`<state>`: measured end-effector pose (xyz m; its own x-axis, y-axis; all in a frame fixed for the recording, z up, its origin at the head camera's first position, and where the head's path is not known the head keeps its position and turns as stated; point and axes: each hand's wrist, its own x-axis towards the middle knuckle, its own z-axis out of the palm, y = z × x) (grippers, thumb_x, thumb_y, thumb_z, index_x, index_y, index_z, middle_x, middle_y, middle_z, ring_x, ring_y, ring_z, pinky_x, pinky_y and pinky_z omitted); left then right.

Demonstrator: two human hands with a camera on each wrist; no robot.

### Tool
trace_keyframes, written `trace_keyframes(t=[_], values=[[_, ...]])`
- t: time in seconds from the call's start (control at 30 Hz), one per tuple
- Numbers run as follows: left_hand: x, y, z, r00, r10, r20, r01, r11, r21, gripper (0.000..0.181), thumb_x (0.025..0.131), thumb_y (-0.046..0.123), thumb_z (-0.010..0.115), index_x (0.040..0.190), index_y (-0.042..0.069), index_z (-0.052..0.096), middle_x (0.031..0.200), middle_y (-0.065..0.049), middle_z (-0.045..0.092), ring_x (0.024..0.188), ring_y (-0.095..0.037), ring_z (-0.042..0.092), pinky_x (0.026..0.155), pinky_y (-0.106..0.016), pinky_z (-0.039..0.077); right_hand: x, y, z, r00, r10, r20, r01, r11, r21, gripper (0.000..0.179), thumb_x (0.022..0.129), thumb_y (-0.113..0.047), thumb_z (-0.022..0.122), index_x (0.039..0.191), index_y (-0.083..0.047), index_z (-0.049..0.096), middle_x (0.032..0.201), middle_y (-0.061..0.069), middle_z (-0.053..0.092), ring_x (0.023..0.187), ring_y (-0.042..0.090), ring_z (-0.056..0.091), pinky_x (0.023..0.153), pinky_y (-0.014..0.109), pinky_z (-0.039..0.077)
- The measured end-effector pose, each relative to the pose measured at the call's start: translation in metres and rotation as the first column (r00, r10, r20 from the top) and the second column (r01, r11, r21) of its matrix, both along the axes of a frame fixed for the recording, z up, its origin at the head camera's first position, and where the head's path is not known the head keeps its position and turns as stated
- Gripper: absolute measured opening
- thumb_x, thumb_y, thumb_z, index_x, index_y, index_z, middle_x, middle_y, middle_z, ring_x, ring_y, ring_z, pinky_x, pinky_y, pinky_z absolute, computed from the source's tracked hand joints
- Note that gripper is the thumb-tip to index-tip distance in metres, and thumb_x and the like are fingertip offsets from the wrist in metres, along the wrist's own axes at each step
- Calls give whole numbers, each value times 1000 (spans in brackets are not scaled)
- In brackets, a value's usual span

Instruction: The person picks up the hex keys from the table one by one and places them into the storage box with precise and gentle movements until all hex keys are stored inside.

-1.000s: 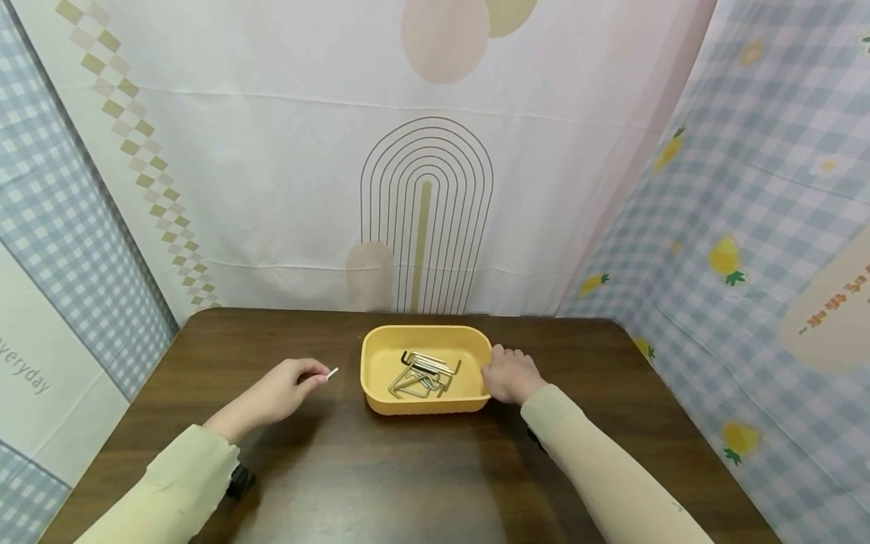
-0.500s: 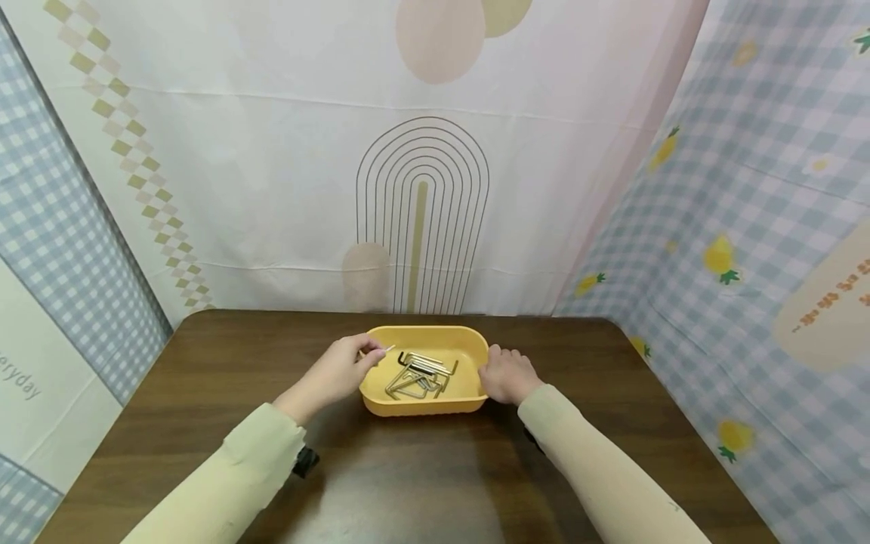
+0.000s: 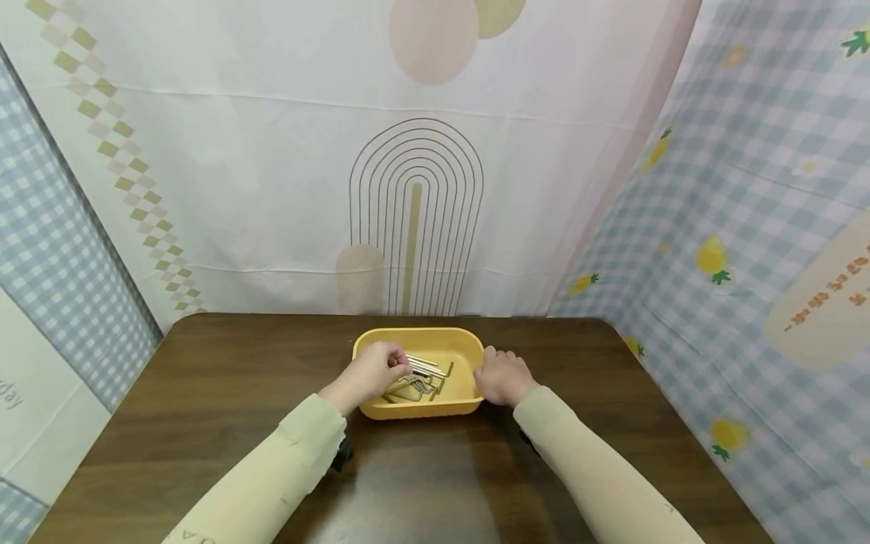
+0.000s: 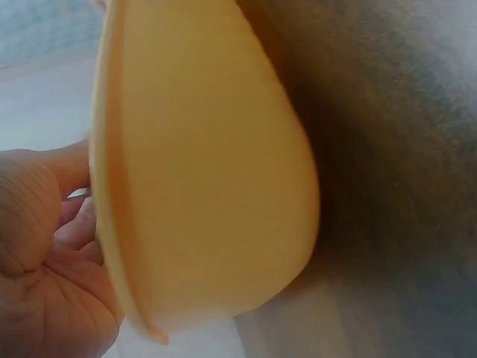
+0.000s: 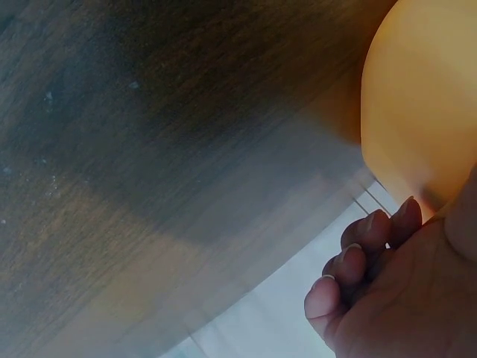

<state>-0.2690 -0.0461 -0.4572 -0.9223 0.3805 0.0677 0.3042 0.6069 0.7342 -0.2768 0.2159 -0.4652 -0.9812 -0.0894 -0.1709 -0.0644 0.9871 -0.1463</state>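
Observation:
My left hand (image 3: 370, 372) reaches over the left rim of the yellow plastic tray (image 3: 464, 381), thumb and fingers pinched together above its inside. Between them the left wrist view shows a sliver of a thin, silvery hex key (image 4: 77, 193), mostly hidden by the fingers and rim. Several L-shaped hex keys (image 3: 427, 372), silver and black, lie in a loose pile in the tray, partly behind that hand. My right hand (image 3: 506, 378) grips the tray's right end; its fingertips (image 5: 365, 227) show curled in the right wrist view.
The tray stands toward the far side of a dark brown wooden table (image 3: 421, 483). A white patterned cloth (image 3: 272, 189) hangs close behind the table's far edge. Blue checked cloth (image 3: 761, 227) hangs along the right side.
My left hand has moved right, from the table beside the tray to over its inside, carrying the small hex key. The right hand stays on the tray's right end.

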Motion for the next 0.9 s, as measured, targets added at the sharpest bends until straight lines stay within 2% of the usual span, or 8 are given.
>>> trace_keyframes(t=[0.13,0.3,0.4,0.53,0.7,0.9], values=[[0,2,-7,1000,-9,-16,8,1000,-19,12,90,10,67,81,10,60,74,2,57,67,-13,53,61,-29,45,1,0,1,1000,6,-5,-6,1000,3,34,99,-28,41,114,1,49,96,11,53,90,28,47,89,46,38],[0,4,-12,999,-31,16,32,997,-72,8,93,7,63,87,8,58,77,-1,58,67,-14,55,61,-30,46,-1,0,-2,1000,9,2,-9,1000,10,32,99,-29,41,112,0,49,94,10,53,90,28,48,88,46,38],[0,4,-14,999,-42,24,45,993,-111,2,94,7,60,95,6,59,84,-3,59,74,-14,56,66,-31,48,-1,-1,-2,1000,10,7,-11,1000,17,33,99,-29,40,113,-1,48,95,10,53,92,28,48,89,45,37],[0,4,-16,999,-41,14,43,990,-136,11,94,6,60,105,3,61,94,-5,61,85,-17,58,74,-34,48,-2,-1,-3,1000,10,7,-10,1000,22,33,99,-30,41,113,0,48,96,11,53,92,29,48,90,46,37],[0,0,-17,1000,-27,-9,25,990,-137,15,93,2,60,107,2,61,100,-8,63,92,-20,59,78,-36,48,-4,-5,-3,1000,28,6,-29,999,21,34,100,-30,41,112,0,49,94,11,53,91,29,48,89,46,38],[2,-9,-15,998,-24,-57,18,996,-93,19,91,3,62,110,3,60,105,-11,62,94,-21,59,80,-36,48,-9,-9,-3,999,50,2,-50,999,8,34,99,-29,42,113,2,48,94,12,53,90,29,48,88,46,38]])
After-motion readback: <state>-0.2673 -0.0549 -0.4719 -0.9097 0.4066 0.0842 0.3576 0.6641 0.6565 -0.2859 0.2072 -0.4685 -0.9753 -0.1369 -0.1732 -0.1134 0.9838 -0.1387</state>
